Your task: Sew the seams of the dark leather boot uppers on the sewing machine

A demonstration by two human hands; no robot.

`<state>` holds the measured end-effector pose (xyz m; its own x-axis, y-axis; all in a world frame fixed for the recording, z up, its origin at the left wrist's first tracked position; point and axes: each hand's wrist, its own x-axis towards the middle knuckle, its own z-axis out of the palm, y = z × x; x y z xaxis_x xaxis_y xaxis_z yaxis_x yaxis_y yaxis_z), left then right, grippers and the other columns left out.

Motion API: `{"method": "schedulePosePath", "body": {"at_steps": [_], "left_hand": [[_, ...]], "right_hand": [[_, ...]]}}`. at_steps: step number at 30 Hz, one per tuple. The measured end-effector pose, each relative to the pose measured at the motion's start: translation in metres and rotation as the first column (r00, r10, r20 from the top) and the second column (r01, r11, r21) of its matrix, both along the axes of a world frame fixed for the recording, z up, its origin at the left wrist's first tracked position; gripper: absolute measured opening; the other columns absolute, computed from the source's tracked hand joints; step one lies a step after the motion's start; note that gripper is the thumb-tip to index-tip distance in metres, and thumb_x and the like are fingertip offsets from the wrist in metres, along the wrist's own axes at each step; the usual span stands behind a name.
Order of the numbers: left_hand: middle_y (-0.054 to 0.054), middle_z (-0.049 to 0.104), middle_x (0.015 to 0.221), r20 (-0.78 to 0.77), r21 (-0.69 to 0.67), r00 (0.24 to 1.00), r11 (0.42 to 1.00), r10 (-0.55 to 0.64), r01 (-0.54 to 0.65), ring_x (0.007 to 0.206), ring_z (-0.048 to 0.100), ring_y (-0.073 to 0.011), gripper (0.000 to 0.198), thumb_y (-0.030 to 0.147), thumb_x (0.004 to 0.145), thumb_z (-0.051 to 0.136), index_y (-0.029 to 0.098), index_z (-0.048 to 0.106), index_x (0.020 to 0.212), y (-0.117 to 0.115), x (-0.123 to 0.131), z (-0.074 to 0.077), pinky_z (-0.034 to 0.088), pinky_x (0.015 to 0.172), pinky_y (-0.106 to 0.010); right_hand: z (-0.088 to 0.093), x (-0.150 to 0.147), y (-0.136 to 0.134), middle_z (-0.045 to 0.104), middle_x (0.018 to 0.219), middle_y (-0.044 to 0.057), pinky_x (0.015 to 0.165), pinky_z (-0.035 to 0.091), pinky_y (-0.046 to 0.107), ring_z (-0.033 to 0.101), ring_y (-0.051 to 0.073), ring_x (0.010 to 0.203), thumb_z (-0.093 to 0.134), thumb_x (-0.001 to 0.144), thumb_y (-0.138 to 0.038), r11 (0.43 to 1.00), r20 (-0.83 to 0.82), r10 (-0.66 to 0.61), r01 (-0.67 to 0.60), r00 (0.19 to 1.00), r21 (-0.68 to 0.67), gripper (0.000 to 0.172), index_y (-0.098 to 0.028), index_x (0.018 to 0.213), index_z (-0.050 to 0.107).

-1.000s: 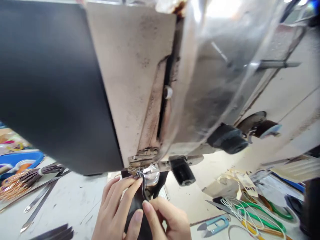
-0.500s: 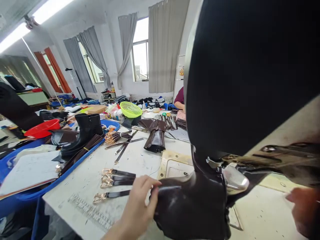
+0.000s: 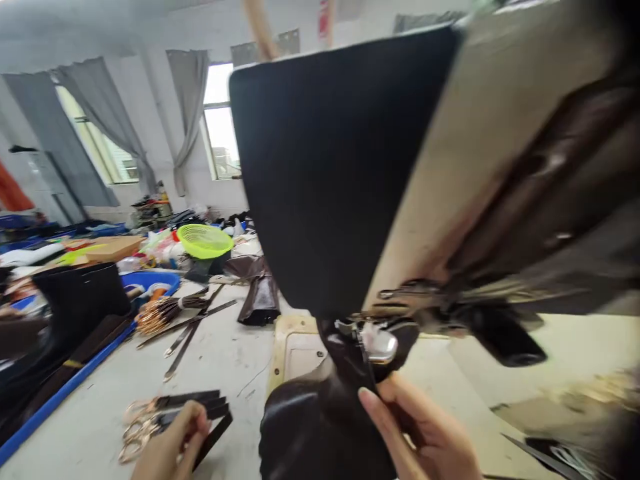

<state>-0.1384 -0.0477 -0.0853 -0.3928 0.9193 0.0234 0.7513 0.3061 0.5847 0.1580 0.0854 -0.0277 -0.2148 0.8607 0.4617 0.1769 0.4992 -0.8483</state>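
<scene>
Dark brown glossy leather piece (image 3: 320,433) lies bunched under the sewing machine (image 3: 500,153), close to its shiny presser foot part (image 3: 381,345). My right hand (image 3: 425,433) pinches the edge of that leather between thumb and fingers, just below the needle area. On the table to the left, my left hand (image 3: 175,440) is closed on a dark strap (image 3: 216,437), its end angled up. Beside that hand lie more dark straps (image 3: 190,399) with rose-gold clasps (image 3: 134,432). Fingertips of the left hand are partly blurred.
Behind them sit a bundle of clasped straps (image 3: 163,313), loose straps (image 3: 187,343) and a brown leather boot shaft (image 3: 260,300). A blue tray (image 3: 65,387) holding a black boot (image 3: 83,300) stands left. Scissors-like blades (image 3: 540,453) lie at lower right. A green basket (image 3: 205,240) stands farther back.
My left hand has left the leather and moved left to the straps, taking hold of one. My right hand has come in from the right onto the leather's edge. The view has shifted right.
</scene>
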Motion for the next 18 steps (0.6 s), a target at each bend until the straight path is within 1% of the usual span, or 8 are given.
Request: {"method": "schedulePosePath", "body": {"at_steps": [2,3,5,8,10,13,15,18], "left_hand": [[-0.002,0.067,0.078,0.182,0.094,0.982,0.995,-0.045,0.028,0.070,0.066,-0.0205,0.032,0.052,0.099,0.035,0.026,0.050,0.088,0.017,-0.002,0.018,0.055,0.067,-0.032],[-0.001,0.067,0.080,0.233,0.123,0.972,0.992,-0.022,-0.007,0.070,0.066,-0.0201,0.034,0.058,0.098,0.038,0.026,0.050,0.093,0.025,-0.001,0.030,0.055,0.068,-0.032],[0.001,0.064,0.079,0.223,0.146,0.974,0.987,0.035,-0.069,0.067,0.065,-0.0197,0.042,0.064,0.096,0.041,0.026,0.047,0.111,0.039,0.006,0.056,0.054,0.068,-0.034],[0.000,0.063,0.078,0.196,0.028,0.980,0.999,-0.021,0.016,0.079,0.064,-0.0221,0.050,0.066,0.095,0.041,0.024,0.053,0.119,0.048,0.018,0.081,0.050,0.077,-0.034],[-0.001,0.070,0.089,0.233,-0.126,0.969,0.985,-0.087,0.119,0.088,0.066,-0.0225,0.043,0.062,0.091,0.054,0.025,0.064,0.111,0.044,0.023,0.082,0.049,0.079,-0.031],[-0.002,0.071,0.110,0.281,-0.284,0.952,0.936,-0.125,0.206,0.100,0.065,-0.0241,0.038,0.056,0.083,0.071,0.027,0.069,0.108,0.028,0.028,0.070,0.048,0.082,-0.030],[-0.004,0.069,0.115,0.289,-0.319,0.951,0.925,-0.113,0.207,0.104,0.063,-0.0251,0.041,0.059,0.085,0.067,0.027,0.067,0.111,0.019,0.027,0.063,0.048,0.084,-0.031],[-0.005,0.069,0.114,0.285,-0.305,0.952,0.931,-0.113,0.202,0.105,0.062,-0.0241,0.044,0.062,0.096,0.046,0.025,0.066,0.109,0.014,0.020,0.061,0.046,0.087,-0.033]], "right_hand": [[0.009,-0.003,-0.004,0.030,0.064,-0.005,0.049,0.031,0.022,0.034,0.011,0.055,0.056,0.099,-0.040,1.000,-0.027,0.003,-0.003,1.000,-0.012,0.039,-0.022,0.069,0.039],[0.011,-0.003,-0.006,0.030,0.064,-0.005,0.049,0.030,0.023,0.033,0.011,0.054,0.055,0.100,-0.040,1.000,-0.024,0.009,-0.010,1.000,-0.016,0.040,-0.022,0.069,0.038],[0.013,0.000,-0.008,0.032,0.063,-0.005,0.050,0.030,0.023,0.034,0.010,0.054,0.055,0.100,-0.038,0.999,0.017,0.022,-0.022,1.000,-0.027,0.039,-0.022,0.068,0.040],[0.007,0.011,-0.010,0.042,0.065,-0.004,0.051,0.035,0.022,0.041,0.011,0.057,0.057,0.100,-0.038,0.997,0.091,0.057,-0.051,0.994,-0.063,0.032,-0.021,0.073,0.054],[0.002,0.016,-0.010,0.046,0.065,-0.003,0.047,0.034,0.021,0.043,0.012,0.056,0.059,0.099,-0.040,0.992,0.088,0.072,-0.062,0.993,-0.111,0.026,-0.022,0.080,0.061],[-0.006,0.018,-0.012,0.045,0.064,-0.004,0.043,0.032,0.021,0.041,0.011,0.052,0.062,0.097,-0.041,0.987,0.056,0.067,-0.058,0.996,-0.149,0.022,-0.023,0.085,0.062],[-0.008,0.017,-0.013,0.045,0.063,-0.004,0.043,0.033,0.021,0.041,0.010,0.050,0.063,0.097,-0.041,0.989,0.058,0.067,-0.058,0.996,-0.137,0.021,-0.024,0.085,0.062],[-0.005,0.014,-0.016,0.046,0.062,-0.004,0.043,0.033,0.021,0.041,0.010,0.050,0.064,0.096,-0.045,0.988,0.067,0.041,-0.031,0.997,-0.150,0.023,-0.024,0.085,0.062]]}}
